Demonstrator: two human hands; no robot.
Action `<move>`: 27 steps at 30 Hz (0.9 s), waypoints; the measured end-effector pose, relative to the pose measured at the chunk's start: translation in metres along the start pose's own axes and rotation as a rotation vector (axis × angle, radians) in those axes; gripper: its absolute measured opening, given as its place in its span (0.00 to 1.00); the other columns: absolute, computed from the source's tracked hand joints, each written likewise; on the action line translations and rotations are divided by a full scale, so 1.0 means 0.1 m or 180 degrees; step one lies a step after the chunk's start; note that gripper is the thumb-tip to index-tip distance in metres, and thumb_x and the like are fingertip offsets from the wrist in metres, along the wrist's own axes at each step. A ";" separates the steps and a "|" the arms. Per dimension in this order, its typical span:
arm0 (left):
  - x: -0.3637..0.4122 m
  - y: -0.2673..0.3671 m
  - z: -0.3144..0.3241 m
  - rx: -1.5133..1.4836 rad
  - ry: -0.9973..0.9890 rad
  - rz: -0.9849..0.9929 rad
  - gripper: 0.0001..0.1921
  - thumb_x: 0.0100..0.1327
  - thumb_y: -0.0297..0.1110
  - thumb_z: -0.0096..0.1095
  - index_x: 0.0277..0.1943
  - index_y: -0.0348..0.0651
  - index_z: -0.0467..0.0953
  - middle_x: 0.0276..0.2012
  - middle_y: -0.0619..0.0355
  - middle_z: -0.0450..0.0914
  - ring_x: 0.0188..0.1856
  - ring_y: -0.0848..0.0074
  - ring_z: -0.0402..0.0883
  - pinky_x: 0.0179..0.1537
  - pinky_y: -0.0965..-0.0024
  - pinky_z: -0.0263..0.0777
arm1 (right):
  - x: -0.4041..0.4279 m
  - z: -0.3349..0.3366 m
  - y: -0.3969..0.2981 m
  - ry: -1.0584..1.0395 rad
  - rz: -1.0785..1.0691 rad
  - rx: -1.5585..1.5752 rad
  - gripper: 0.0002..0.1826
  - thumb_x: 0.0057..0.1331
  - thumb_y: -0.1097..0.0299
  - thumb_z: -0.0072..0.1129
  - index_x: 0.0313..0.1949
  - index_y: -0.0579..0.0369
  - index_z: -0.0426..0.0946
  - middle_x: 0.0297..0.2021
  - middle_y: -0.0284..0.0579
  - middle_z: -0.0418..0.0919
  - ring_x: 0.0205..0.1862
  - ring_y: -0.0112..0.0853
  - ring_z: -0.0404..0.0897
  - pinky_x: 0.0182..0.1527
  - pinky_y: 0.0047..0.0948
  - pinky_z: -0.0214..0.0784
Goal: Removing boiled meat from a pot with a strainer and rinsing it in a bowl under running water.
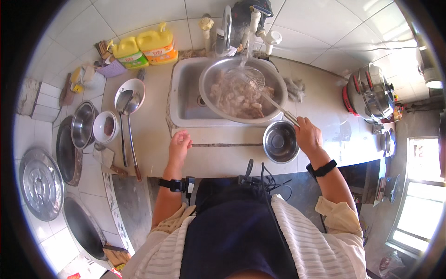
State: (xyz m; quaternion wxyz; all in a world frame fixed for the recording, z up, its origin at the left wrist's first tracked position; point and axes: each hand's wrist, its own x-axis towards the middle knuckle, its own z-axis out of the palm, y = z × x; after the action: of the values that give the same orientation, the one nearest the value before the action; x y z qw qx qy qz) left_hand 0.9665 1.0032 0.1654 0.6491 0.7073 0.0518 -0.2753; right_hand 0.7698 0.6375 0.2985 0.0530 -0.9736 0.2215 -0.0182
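Observation:
My right hand (309, 135) grips the handle of a wire skimmer (255, 78), whose mesh head rests in a large metal basin (206, 101). Pale chunks of what looks like meat (237, 99) fill the basin, and water (248, 48) pours onto them from a tap (255, 21). The basin sits over the right part of the sink (182, 94). Just left of my right hand stands a small steel bowl (280, 142). My left hand (181, 140) hovers near the sink's front edge, fingers loosely curled, holding nothing.
Left on the counter lie a ladle (132, 104), a spatula (124, 101), a white bowl (138, 85) and a cleaver (104, 155). Two yellow detergent jugs (158, 47) stand by the wall. A grey cloth (294, 89) lies right of the basin, and an electric cooker (369, 92) stands farther right.

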 end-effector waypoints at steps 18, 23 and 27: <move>-0.20 -0.02 -0.07 0.0010 0.0078 0.0017 0.14 0.63 0.33 0.58 0.50 0.39 0.71 0.39 0.57 0.75 0.35 0.77 0.79 0.35 0.76 0.73 | 0.21 -0.30 -0.24 0.0541 -0.0590 -0.0799 0.13 0.62 0.65 0.52 0.46 0.51 0.68 0.33 0.40 0.71 0.37 0.36 0.76 0.36 0.36 0.71; -0.20 -0.08 -0.10 -0.0026 0.0062 -0.0028 0.13 0.64 0.32 0.56 0.51 0.40 0.71 0.40 0.59 0.74 0.37 0.77 0.78 0.36 0.75 0.72 | 0.17 -0.43 -0.19 0.0559 -0.0498 -0.0847 0.13 0.62 0.65 0.52 0.46 0.52 0.69 0.33 0.40 0.71 0.37 0.36 0.76 0.36 0.36 0.72; -0.21 -0.09 -0.09 -0.0059 0.0092 -0.0086 0.13 0.64 0.32 0.57 0.51 0.40 0.71 0.40 0.58 0.74 0.37 0.77 0.78 0.36 0.75 0.72 | 0.14 -0.47 -0.10 0.0663 -0.0426 -0.0882 0.14 0.61 0.64 0.54 0.46 0.52 0.70 0.33 0.40 0.71 0.38 0.37 0.76 0.36 0.35 0.72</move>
State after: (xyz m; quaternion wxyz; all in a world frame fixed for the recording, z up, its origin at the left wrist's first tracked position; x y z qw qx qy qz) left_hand 0.9480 1.0187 0.1666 0.6510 0.7044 0.0733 -0.2733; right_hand 0.7838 0.6362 0.3463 -0.1061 -0.9770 0.1609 -0.0917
